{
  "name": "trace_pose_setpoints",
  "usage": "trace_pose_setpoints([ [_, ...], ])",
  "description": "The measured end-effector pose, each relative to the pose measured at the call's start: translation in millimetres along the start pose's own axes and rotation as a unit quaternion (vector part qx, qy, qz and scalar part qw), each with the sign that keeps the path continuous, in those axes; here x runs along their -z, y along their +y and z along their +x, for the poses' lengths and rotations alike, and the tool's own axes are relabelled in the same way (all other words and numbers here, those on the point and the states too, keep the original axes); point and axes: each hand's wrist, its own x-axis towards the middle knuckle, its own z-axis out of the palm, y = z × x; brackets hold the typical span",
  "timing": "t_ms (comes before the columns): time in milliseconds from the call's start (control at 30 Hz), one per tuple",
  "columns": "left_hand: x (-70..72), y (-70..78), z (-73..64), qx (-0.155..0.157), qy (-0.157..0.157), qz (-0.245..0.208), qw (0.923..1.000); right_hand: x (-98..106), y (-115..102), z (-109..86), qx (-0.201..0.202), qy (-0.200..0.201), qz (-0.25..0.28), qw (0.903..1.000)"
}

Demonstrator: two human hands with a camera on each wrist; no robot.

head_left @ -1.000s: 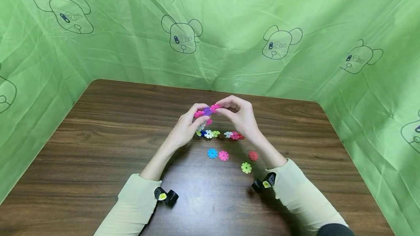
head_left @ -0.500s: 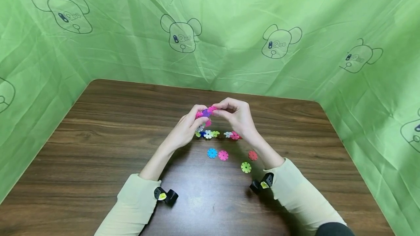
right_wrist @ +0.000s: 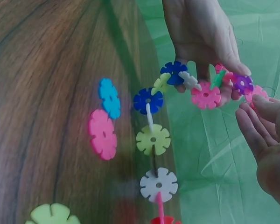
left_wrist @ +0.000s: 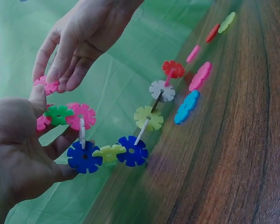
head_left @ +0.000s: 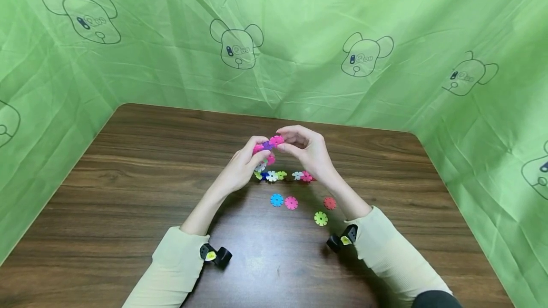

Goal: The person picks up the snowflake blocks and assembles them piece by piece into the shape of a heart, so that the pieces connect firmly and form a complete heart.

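A chain of notched plastic snowflake discs hangs from my left hand (head_left: 239,168), whose thumb and fingers grip it near the purple disc (right_wrist: 243,84). At the chain's upper end, my right hand (head_left: 311,153) pinches a pink disc (head_left: 277,140) that meets the purple one. Lower down, the left wrist view shows a green disc (left_wrist: 59,115), a dark blue disc (left_wrist: 85,157) and a yellow-green disc (left_wrist: 148,118) linked on. The chain's far part runs down to the table, ending near a red disc (left_wrist: 173,69). My left palm hides some links.
Loose discs lie flat on the wooden table (head_left: 128,194) nearer me: blue (head_left: 277,200), pink (head_left: 291,203), red (head_left: 329,203) and yellow-green (head_left: 321,218). A green curtain (head_left: 299,94) stands behind the table's far edge.
My right hand has shifted slightly left, and the pink disc at its fingertips has turned to show more of its face. The left hand has barely moved; the loose discs lie where they were.
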Motion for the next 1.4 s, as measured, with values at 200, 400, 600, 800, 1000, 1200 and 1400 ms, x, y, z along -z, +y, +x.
trace_pose_setpoints([
  [200, 0.7, -0.6, 0.2, 0.011, 0.006, 0.007, 0.9999, 6, 6, -7.8, -0.008, 0.0, -0.011, 0.9999],
  [400, 2.7, -0.1, 0.3, 0.036, 0.002, 0.013, 0.9993, 15, 10, -20.1, -0.039, -0.006, -0.017, 0.9991],
  [600, 4.7, -1.0, 0.6, 0.058, 0.001, -0.004, 0.9983, 24, 15, -32.9, -0.072, -0.032, -0.045, 0.9959],
  [800, 4.8, -1.5, 1.4, 0.062, 0.003, -0.022, 0.9978, 28, 18, -43.6, -0.063, -0.084, -0.083, 0.991],
  [1000, 5.7, -0.7, 0.8, 0.072, 0.011, -0.019, 0.9972, 27, 26, -56.0, -0.025, -0.134, -0.116, 0.9839],
  [1200, 5.7, -0.5, 0.1, 0.082, 0.011, -0.014, 0.9965, 14, 30, -63.4, -0.009, -0.187, -0.119, 0.9752],
  [1400, 5.7, -0.3, -0.2, 0.082, 0.01, -0.018, 0.9964, 1, 29, -64.6, 0.028, -0.259, -0.16, 0.9521],
])
